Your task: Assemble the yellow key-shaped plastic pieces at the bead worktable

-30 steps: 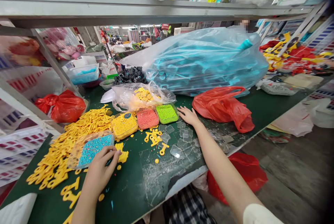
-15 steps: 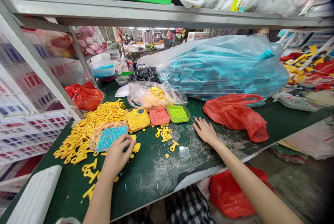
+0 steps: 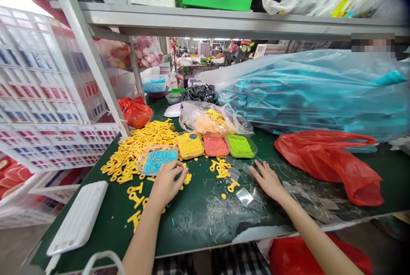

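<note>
My left hand (image 3: 168, 182) is beside a clear tray of blue beads (image 3: 159, 160), with thumb and forefinger pinched together; anything between the tips is too small to make out. Farther right, my right hand (image 3: 268, 182) lies with fingers spread over clear flat plastic squares (image 3: 245, 197) scattered on the green tabletop. Between the hands are a few yellow T-shaped plastic pieces with rings (image 3: 220, 167). Behind them stand trays of yellow beads (image 3: 189, 146), red beads (image 3: 215, 144) and green beads (image 3: 240, 146).
A heap of yellow plastic pieces (image 3: 141, 147) covers the table's left. A white power strip (image 3: 78, 219) lies at front left. A red plastic bag (image 3: 329, 159) and a large bag of blue pieces (image 3: 314, 95) fill the right. A shelf (image 3: 224, 21) runs overhead.
The view has swung left, so everything sits farther right and the power strip shows more fully. My right hand has drawn slightly nearer to me; my left hand stays pinched by the blue beads.
</note>
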Motion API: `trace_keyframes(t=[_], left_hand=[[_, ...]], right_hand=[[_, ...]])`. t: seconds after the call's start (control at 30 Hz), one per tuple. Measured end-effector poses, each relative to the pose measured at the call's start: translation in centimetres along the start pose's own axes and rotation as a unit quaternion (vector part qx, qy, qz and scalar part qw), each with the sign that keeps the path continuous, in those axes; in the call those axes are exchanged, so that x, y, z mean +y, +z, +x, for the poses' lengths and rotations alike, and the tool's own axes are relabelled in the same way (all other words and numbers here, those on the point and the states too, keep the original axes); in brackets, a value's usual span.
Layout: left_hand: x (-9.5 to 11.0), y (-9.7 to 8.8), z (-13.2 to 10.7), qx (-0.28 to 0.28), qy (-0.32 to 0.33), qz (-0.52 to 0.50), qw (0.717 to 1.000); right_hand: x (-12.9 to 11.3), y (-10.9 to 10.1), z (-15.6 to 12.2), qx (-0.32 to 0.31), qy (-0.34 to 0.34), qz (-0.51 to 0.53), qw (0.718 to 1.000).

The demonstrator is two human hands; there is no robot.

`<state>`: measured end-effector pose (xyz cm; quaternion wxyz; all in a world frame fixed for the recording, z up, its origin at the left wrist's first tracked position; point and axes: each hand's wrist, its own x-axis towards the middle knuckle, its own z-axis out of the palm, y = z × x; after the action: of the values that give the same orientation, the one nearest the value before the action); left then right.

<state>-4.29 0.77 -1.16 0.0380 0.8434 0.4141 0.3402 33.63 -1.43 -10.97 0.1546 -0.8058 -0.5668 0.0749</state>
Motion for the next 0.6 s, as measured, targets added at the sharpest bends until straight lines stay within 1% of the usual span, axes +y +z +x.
trace_keyframes(t=[0.07, 0.13, 0.23, 0.33, 0.43, 0.53, 0.6], left_hand=[[0.0, 0.1, 0.0, -0.002, -0.001, 0.006, 1.000], [-0.1, 0.2, 0.0, -0.006, 0.000, 0.015, 1.000], [-0.2, 0.4, 0.0, 0.003, 0.012, 0.044, 0.999], [0.1, 0.4, 0.0, 0.043, 0.065, 0.094, 0.993], [0.7, 0.1, -0.1, 0.102, 0.126, 0.124, 0.979], [1.3, -0.1, -0.1, 0.152, 0.149, 0.131, 0.968], [1.5, 0.0, 0.0, 0.172, 0.153, 0.126, 0.965]], right_hand=[[0.7, -0.4, -0.2, 0.009, -0.033, 0.019, 0.999], [1.4, -1.0, 0.2, 0.019, -0.054, 0.015, 0.998], [1.9, -1.9, 2.1, 0.027, -0.042, -0.021, 0.999], [1.7, -2.4, 4.3, 0.027, 0.001, -0.060, 0.998], [1.5, -2.5, 5.8, 0.015, 0.046, -0.069, 0.996], [1.8, -2.6, 6.4, 0.008, 0.052, -0.054, 0.997], [2.0, -2.8, 6.5, 0.023, 0.023, -0.028, 0.999]])
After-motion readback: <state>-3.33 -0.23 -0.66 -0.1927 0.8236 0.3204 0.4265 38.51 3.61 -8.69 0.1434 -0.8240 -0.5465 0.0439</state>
